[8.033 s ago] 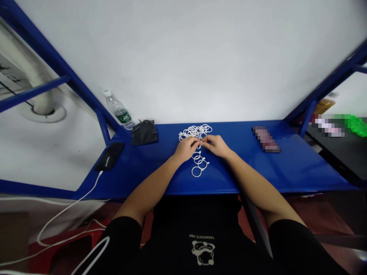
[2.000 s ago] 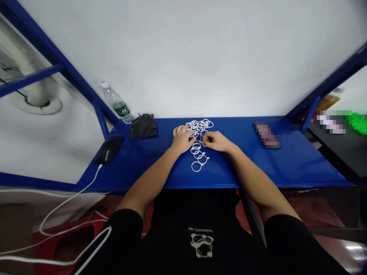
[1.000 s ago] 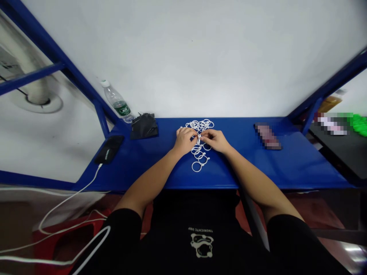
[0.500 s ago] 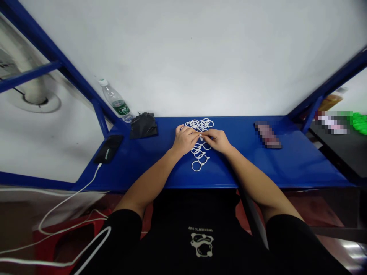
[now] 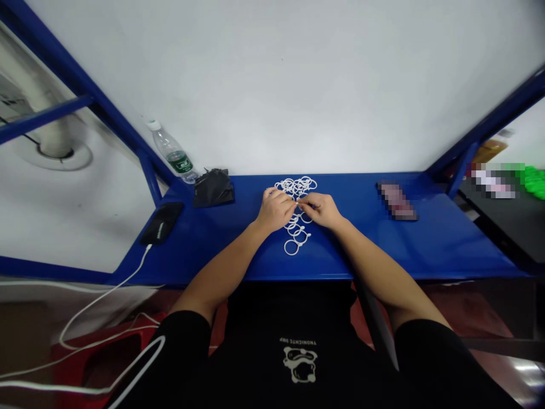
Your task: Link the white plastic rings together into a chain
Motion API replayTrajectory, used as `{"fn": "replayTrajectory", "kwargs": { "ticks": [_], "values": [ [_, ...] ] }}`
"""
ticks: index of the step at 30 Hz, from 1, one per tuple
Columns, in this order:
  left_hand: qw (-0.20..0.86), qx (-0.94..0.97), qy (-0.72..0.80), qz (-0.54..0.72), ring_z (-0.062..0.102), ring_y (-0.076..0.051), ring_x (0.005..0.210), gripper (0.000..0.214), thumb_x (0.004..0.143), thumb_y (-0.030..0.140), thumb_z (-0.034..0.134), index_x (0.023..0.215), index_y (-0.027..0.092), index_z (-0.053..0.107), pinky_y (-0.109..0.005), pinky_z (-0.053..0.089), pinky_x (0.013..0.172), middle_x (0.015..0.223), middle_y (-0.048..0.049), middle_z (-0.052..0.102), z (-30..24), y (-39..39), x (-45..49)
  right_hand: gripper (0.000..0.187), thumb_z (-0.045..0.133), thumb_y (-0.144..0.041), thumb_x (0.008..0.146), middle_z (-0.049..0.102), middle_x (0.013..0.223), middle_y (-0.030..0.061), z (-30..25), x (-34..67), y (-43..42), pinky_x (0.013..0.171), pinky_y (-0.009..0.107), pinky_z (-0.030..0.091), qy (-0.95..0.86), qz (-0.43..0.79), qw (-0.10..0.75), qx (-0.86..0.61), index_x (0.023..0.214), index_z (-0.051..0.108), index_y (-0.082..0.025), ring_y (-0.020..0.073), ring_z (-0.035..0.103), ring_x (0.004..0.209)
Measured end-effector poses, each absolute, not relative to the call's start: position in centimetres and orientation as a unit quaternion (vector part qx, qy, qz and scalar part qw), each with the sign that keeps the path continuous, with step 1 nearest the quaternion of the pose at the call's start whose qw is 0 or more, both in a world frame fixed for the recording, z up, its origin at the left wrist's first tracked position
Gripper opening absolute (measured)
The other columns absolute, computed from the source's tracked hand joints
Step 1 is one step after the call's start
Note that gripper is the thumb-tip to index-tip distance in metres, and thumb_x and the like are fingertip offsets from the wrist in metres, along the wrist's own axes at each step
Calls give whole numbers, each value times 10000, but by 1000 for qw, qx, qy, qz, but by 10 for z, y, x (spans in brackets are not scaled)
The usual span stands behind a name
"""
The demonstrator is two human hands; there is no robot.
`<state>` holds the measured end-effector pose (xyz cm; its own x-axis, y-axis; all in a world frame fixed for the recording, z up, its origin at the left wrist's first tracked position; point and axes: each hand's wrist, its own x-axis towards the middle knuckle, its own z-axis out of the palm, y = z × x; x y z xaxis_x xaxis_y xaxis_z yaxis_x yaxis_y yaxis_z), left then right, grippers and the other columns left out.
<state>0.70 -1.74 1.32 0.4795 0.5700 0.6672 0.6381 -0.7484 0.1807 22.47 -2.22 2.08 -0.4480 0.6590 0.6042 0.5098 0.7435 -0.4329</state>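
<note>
Pinching one small white plastic ring [image 5: 298,202] between both hands, left hand [image 5: 276,209] and right hand [image 5: 324,209] meeting fingertip to fingertip, just on the near side of the loose white ring pile [image 5: 297,185]; the linked ring chain [image 5: 295,233] trails straight back toward the person on the blue metal bench [image 5: 426,238].

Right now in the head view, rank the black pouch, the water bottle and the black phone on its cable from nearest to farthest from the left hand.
From the left hand:
1. Black pouch, just to its left at the back of the shelf.
2. Water bottle, farther left, leaning in the back corner.
3. Black phone, at the shelf's left end; close to the bottle's rank, though slightly farther.
</note>
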Motion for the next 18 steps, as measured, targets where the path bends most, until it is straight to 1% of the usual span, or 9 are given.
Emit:
{"fn": "replayTrajectory", "kwargs": {
  "ticks": [3, 6, 10, 12, 15, 16, 18],
  "values": [
    [36, -860, -359, -361, 657, -233, 1001, 220, 1013, 286, 617, 875, 258, 786, -516, 361, 1124, 950, -30, 780, 10, -14, 9, 187, 577, -268, 980, 758, 859, 47, 23, 226, -22, 703, 288, 488, -849, 89, 377, -360, 971, 751, -200, 173, 670, 746],
    [22, -853, -389, -348, 647, -252, 1055, 141, 993, 326, 672, 958, 284, 802, -534, 340, 1136, 1009, -32, 781, 6, -7, 4, 153, 589, -236, 933, 750, 855, 43, 27, 231, -21, 697, 285, 459, -857, 80, 336, -382, 948, 737, -201, 174, 649, 743],
    [11, -823, -465, -325, 629, -287, 1079, 112, 953, 320, 727, 1016, 282, 811, -550, 370, 1074, 1053, -55, 769, 3, 3, -8, 111, 613, -181, 828, 720, 819, 30, 31, 238, -17, 701, 289, 434, -864, 91, 299, -396, 880, 710, -199, 172, 613, 726],
    [4, -817, -483, -315, 624, -296, 1083, 115, 938, 311, 740, 1021, 280, 814, -557, 374, 1061, 1069, -63, 762, 3, 4, -12, 98, 617, -166, 805, 703, 834, 37, 30, 238, -15, 733, 296, 446, -875, 103, 282, -379, 846, 700, -198, 182, 607, 766],
    [-3, -825, -478, -302, 608, -305, 1148, 144, 921, 251, 737, 1034, 295, 814, -581, 337, 1117, 1132, -60, 749, 1, 3, -12, 76, 653, -185, 816, 697, 902, 60, 26, 234, -13, 810, 322, 470, -894, 123, 253, -348, 861, 713, -196, 211, 617, 868],
    [-4, -830, -473, -296, 597, -309, 1182, 162, 912, 224, 734, 1029, 301, 814, -594, 313, 1143, 1163, -58, 743, 0, 2, -11, 74, 671, -201, 826, 698, 916, 64, 24, 233, -13, 818, 327, 472, -897, 133, 246, -342, 879, 722, -194, 214, 619, 881],
    [-7, -839, -465, -283, 571, -320, 1241, 166, 899, 198, 733, 997, 304, 815, -619, 268, 1178, 1219, -59, 729, -2, 1, -9, 78, 691, -244, 859, 701, 899, 56, 22, 230, -14, 783, 314, 468, -895, 165, 242, -336, 896, 735, -191, 198, 620, 838]
  ]
}}
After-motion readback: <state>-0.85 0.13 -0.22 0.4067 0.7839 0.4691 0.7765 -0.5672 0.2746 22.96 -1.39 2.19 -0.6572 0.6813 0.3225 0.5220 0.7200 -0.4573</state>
